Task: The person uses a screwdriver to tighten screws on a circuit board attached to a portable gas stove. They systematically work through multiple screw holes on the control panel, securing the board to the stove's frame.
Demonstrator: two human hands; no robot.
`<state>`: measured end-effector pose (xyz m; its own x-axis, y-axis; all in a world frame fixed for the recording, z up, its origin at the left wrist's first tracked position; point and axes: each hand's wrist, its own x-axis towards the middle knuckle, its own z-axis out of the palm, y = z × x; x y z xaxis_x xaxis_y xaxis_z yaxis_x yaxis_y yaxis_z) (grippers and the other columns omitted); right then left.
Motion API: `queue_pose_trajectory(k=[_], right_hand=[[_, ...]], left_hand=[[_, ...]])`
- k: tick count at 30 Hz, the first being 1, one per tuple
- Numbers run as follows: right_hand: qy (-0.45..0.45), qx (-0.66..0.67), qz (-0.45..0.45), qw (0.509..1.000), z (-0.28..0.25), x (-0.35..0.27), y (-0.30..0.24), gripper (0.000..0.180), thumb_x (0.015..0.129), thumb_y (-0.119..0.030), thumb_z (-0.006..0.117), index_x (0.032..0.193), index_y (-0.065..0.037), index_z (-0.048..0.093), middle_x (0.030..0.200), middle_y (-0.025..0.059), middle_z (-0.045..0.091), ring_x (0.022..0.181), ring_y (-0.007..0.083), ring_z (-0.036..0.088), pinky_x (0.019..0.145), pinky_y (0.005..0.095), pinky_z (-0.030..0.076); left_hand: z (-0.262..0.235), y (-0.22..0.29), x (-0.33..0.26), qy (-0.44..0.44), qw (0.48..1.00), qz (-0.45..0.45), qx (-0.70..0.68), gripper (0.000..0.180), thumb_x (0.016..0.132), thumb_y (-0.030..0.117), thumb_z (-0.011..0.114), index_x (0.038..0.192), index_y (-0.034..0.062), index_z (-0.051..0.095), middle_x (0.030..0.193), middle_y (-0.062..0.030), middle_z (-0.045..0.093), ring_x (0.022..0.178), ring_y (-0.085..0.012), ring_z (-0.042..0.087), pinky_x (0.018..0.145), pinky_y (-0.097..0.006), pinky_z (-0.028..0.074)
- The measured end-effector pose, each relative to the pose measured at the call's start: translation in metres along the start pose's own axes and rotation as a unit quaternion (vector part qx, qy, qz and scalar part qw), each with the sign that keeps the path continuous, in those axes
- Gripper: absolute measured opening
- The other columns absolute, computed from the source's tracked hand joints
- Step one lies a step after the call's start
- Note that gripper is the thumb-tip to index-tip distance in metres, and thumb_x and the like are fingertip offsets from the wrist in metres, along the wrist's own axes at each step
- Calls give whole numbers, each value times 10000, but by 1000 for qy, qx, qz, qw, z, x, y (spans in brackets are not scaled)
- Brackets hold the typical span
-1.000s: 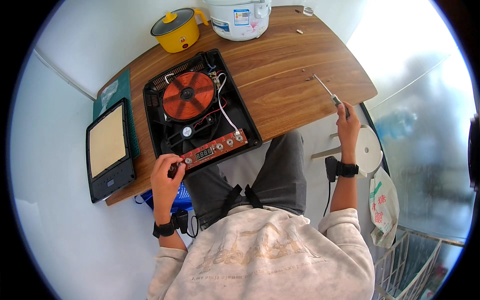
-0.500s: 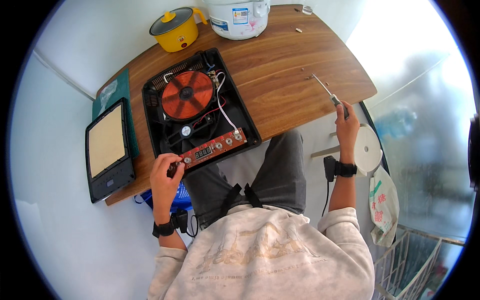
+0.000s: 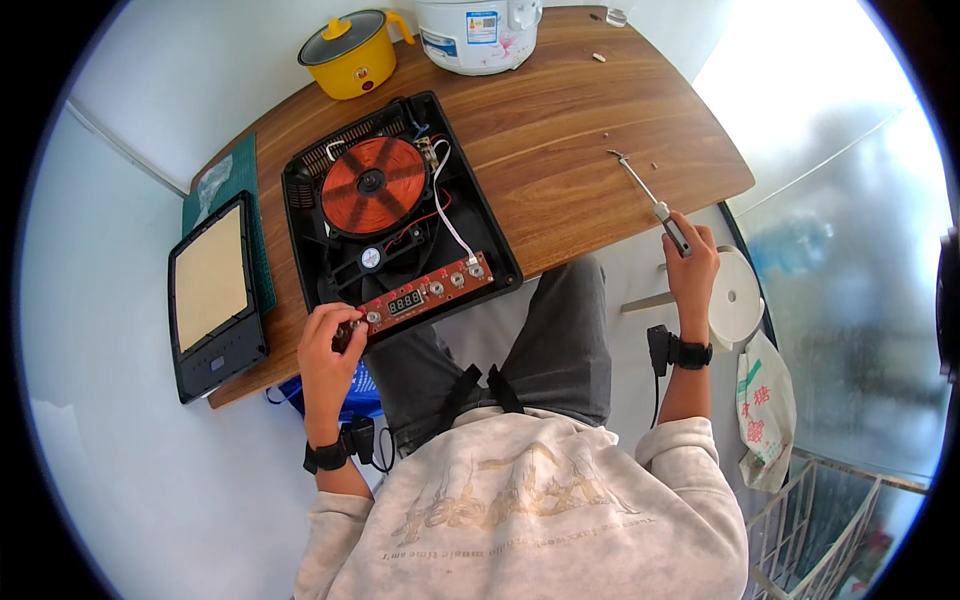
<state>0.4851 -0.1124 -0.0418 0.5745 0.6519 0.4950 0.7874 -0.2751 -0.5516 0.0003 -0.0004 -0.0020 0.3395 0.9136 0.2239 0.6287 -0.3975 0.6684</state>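
At the near edge of the wooden table (image 3: 560,130), we steady the opened induction cooker (image 3: 400,225) with our left hand (image 3: 325,345), fingers curled onto the left end of its red control board (image 3: 420,297), pinching it there. Our right hand (image 3: 692,262) is closed round the handle of a screwdriver (image 3: 650,200), its tip resting on the tabletop near the right edge, well apart from the cooker. To work well, we judge the driver should come across squarely while the left hand keeps the board from shifting and clear of the white and red wires (image 3: 445,215) beside the copper coil (image 3: 373,185). Small loose screws (image 3: 650,165) lie near the driver's tip. The cooker's glass top panel (image 3: 213,295) lies at the left edge; a yellow pot (image 3: 352,55) and white rice cooker (image 3: 478,30) stand along the far edge.
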Motion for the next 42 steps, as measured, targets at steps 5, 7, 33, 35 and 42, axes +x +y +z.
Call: queue_pose_trajectory(k=[5,7,33,35,42], right_hand=[[-9,-14,3,1000,-3,-3,-3,386,860,-58,786,1237,-134,759,961,119,670,785,255,686,705,361,561],[-43,-19,29,998,-6,-5,-11,369,874,-80,781,1242,-106,751,957,132,688,772,255,688,699,358,555],[-279,430,408,756,-13,15,16,476,1097,-431,493,1055,-9,709,541,-66,384,383,37,279,442,224,370],[-297,419,395,762,-12,16,16,476,1093,-438,507,1051,-14,719,545,-63,394,394,36,294,444,229,383],[-210,217,326,896,-20,20,5,449,1046,-453,603,1050,-32,757,592,-15,516,476,83,463,476,252,443]], left_hand=[[0,1,1,-1,1000,-2,3,121,914,68,726,1015,21,679,1072,-102,669,982,-263,675,879,-346,531],[-1,3,0,-4,1000,-12,-1,122,914,68,725,1017,22,678,1073,-101,668,981,-260,674,879,-347,530],[0,1,0,-5,1000,-14,-5,122,920,82,727,1023,32,688,1090,-97,669,1002,-261,674,894,-355,531],[0,0,0,-4,1000,-11,-3,121,922,85,726,1024,31,687,1091,-98,669,1003,-260,674,894,-354,530],[1,-2,0,-5,1000,-11,-2,124,927,92,724,1028,32,686,1090,-99,669,1002,-257,672,896,-354,529]])
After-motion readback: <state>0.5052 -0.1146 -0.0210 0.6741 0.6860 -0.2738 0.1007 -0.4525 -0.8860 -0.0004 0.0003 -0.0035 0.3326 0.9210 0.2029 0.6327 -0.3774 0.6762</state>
